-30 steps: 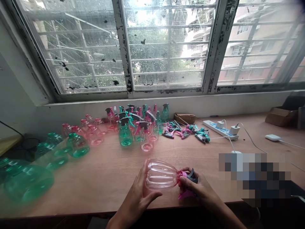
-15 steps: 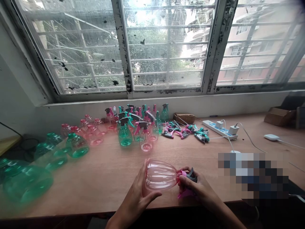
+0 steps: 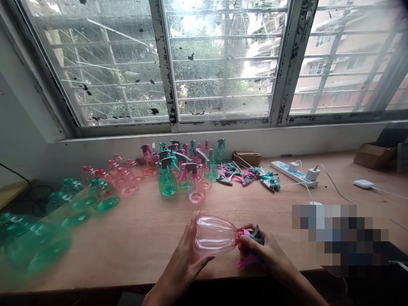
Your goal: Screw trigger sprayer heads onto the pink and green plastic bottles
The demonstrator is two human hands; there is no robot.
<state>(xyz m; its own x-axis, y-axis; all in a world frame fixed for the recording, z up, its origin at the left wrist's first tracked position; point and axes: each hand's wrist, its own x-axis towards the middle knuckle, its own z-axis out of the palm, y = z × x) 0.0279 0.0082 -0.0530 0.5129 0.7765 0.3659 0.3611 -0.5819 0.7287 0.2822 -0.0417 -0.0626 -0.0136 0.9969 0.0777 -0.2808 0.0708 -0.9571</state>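
A clear pink spray bottle (image 3: 215, 234) lies sideways between my hands, above the table's front part, its base to the left and its neck to the right. My left hand (image 3: 183, 255) cups the base, thumb below and fingers behind. At the neck, my right hand (image 3: 259, 248) is closed around the pink and black trigger spray head (image 3: 255, 236), which sits against the bottle's mouth. The fingers cover part of the head, so I cannot tell how tightly it is seated.
Several pink and green bottles with spray heads (image 3: 168, 178) stand near the wall. Open-necked green bottles (image 3: 103, 195) and pink bottles (image 3: 126, 180) are at left. Loose spray heads (image 3: 245, 176) lie in a pile beside a power strip (image 3: 295, 173). A cardboard box (image 3: 374, 155) sits at far right.
The bottle has turned slightly about its long axis, its ribs showing differently. Both hands stay in nearly the same place.
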